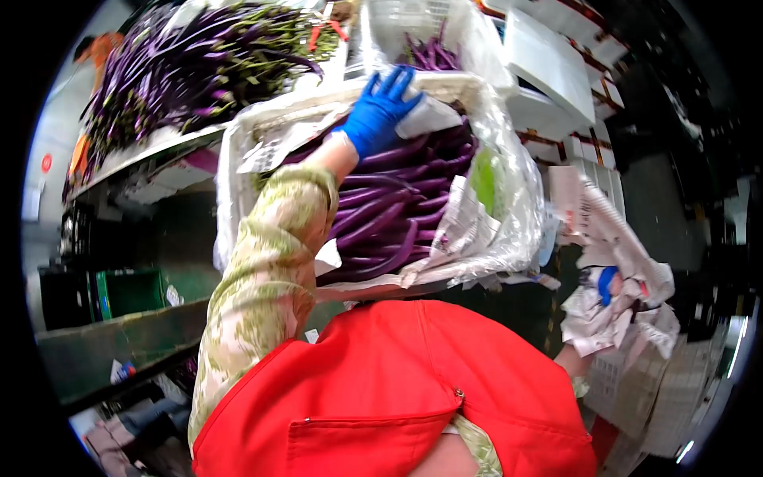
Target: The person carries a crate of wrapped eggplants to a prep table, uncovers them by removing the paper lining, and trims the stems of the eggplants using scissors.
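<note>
A foam box (238,207) lined with clear plastic and printed paper holds a layer of long purple eggplants (389,207). My left hand (377,115), in a blue glove, rests at the far side of the box on a piece of white paper (429,116), fingers spread. Off to the right, my right hand (609,285) is mostly covered by crumpled printed paper (592,318); a bit of blue glove shows and the paper is bunched around it. Another printed sheet (469,226) lies against the box's near right part.
A pile of thin purple and green eggplants (199,63) lies on a table at the upper left. Behind the box is a plastic-lined crate (477,40) with more eggplants. White foam boxes (548,63) stand at the upper right. A person in orange (99,52) is far left.
</note>
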`<action>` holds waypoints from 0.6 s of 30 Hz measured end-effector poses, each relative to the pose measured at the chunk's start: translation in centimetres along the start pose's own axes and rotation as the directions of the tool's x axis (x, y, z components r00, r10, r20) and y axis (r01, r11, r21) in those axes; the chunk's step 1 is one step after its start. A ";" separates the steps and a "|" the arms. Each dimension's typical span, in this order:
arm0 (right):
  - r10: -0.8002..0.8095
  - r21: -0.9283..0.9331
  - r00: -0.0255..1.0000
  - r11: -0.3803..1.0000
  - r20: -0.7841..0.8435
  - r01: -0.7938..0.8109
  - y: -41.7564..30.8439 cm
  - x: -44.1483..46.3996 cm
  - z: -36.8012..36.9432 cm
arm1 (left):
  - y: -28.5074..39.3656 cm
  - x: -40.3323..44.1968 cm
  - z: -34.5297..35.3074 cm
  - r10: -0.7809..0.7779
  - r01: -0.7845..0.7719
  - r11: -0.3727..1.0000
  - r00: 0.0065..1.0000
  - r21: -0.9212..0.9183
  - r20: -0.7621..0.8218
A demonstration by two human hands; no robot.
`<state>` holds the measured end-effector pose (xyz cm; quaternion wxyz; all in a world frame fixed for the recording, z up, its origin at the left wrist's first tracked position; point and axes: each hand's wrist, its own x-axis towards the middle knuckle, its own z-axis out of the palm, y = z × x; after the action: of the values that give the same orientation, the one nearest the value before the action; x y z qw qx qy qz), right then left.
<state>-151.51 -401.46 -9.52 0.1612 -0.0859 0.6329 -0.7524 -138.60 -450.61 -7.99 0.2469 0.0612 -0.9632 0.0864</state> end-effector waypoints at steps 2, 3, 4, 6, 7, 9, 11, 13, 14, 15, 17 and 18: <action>-0.216 -0.082 0.944 0.976 -0.249 0.202 -2.4 -0.2 -4.6 | -2.0 2.5 2.8 0.001 -0.020 0.991 0.990 0.129 0.139; -0.337 -0.204 0.882 0.937 -0.329 0.282 -3.2 -0.2 -6.8 | -3.1 3.5 3.0 -0.125 0.128 0.992 0.987 -0.017 0.096; -0.457 -0.373 0.814 0.869 -0.358 0.324 -3.7 -0.5 -8.9 | -4.7 4.0 3.1 -0.263 0.274 0.949 0.961 -0.159 0.083; -0.571 -0.616 0.765 0.727 -0.299 0.302 -3.0 -1.0 -12.3 | -7.6 4.4 1.3 -0.602 0.450 0.708 0.787 -0.544 -0.133; -0.359 -0.197 0.810 0.933 -0.463 0.301 -2.6 -1.3 -11.8 | -11.4 3.0 0.5 -0.616 0.423 0.662 0.778 -0.619 -0.127; 0.035 0.632 0.990 0.773 -0.134 0.058 -6.3 -2.6 -3.9 | -16.2 -0.3 -3.1 -0.539 0.419 0.806 0.811 -0.419 -0.228; 0.038 0.477 0.992 0.879 -0.121 0.024 -3.4 -0.9 -7.2 | -19.5 -7.1 -9.3 -0.414 0.409 0.909 0.873 -0.073 -0.259; 0.182 0.414 0.982 0.898 -0.041 -0.149 -1.3 1.2 -9.5 | -17.7 -13.3 -15.9 -0.477 0.499 0.862 0.859 0.092 -0.186; 0.234 0.463 0.972 0.862 -0.006 -0.205 -0.9 1.8 -9.5 | -15.0 -16.6 -19.3 -0.540 0.563 0.793 0.826 0.232 -0.160; 0.276 0.442 0.961 0.864 -0.013 -0.242 -0.6 2.9 -9.4 | -11.0 -18.5 -22.8 -0.596 0.606 0.707 0.788 0.365 -0.153; 0.304 0.395 0.953 0.877 -0.017 -0.273 2.0 6.3 -13.0 | -4.0 -19.2 -26.6 -0.897 0.846 0.427 0.441 -0.319 -0.031; 0.210 0.362 0.977 0.914 -0.030 -0.185 2.3 7.2 -12.1 | -3.0 -20.4 -27.0 -0.923 0.802 0.253 0.368 -0.541 0.114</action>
<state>-161.93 -393.11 -14.52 0.2274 0.0349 0.4963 -0.8371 -107.81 -446.71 5.80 0.3671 0.5028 -0.7156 -0.3169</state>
